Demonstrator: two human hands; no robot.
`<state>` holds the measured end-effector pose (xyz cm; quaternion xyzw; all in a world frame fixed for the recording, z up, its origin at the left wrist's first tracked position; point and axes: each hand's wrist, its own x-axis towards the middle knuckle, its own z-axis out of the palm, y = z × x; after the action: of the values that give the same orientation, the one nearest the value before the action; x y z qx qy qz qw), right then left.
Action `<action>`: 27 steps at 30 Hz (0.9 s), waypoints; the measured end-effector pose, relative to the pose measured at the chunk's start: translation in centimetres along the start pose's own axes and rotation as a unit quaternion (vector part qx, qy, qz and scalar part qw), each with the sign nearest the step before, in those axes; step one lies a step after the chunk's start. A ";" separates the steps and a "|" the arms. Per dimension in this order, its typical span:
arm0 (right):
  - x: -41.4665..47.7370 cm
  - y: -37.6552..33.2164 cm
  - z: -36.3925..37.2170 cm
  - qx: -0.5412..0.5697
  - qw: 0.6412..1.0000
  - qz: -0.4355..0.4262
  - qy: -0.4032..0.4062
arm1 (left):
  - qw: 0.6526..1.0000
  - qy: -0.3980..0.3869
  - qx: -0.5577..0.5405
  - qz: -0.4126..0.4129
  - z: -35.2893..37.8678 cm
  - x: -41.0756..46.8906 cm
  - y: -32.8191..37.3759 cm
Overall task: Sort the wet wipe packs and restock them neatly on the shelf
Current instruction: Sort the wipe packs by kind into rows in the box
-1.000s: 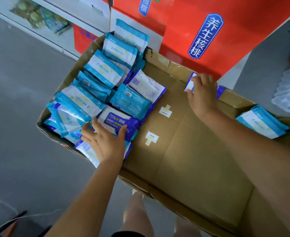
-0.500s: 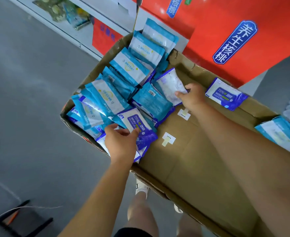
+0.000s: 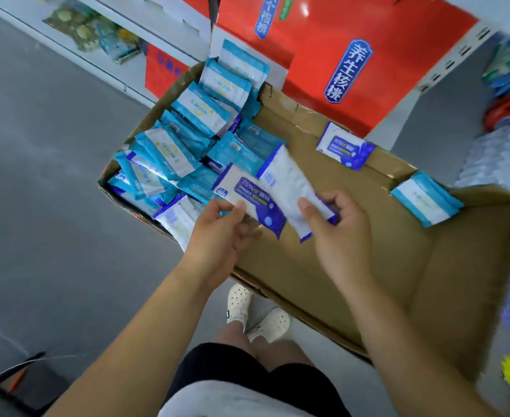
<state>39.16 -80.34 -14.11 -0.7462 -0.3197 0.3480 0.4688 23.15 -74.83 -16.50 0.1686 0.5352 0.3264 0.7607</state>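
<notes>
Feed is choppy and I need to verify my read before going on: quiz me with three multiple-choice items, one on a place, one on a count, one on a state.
1. Where does the untouched purple pack lie? A. at the far edge of the cardboard box B. on the floor C. on the red carton
2. How many packs do the hands hold in all? A. one B. two C. four
3. What is the left hand doing? A. hanging empty B. gripping the 75% pack C. pressing the floor

1 A: it lies at the box's far edge, no hand on it.
2 B: the left hand has the 75% pack, the right hand the white-backed pack.
3 B: its fingers pinch that pack's edge.
</notes>
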 end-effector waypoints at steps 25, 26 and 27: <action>-12.5 3.8 -15.0 0.104 0.990 0.071 -0.055 | 0.941 -0.171 0.279 0.087 6.8 -13.5 -7.7; -12.2 3.6 -14.7 0.122 0.987 0.074 -0.077 | 0.939 -0.171 0.290 0.073 6.7 -13.2 -7.2; -11.8 3.5 -14.2 0.127 0.985 0.068 -0.093 | 0.938 -0.170 0.297 0.049 6.5 -12.9 -6.6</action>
<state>44.78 -97.87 -10.22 -0.6652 -0.2637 0.4846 0.5032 28.52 -87.80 -8.98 0.4656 0.4617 0.1557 0.7388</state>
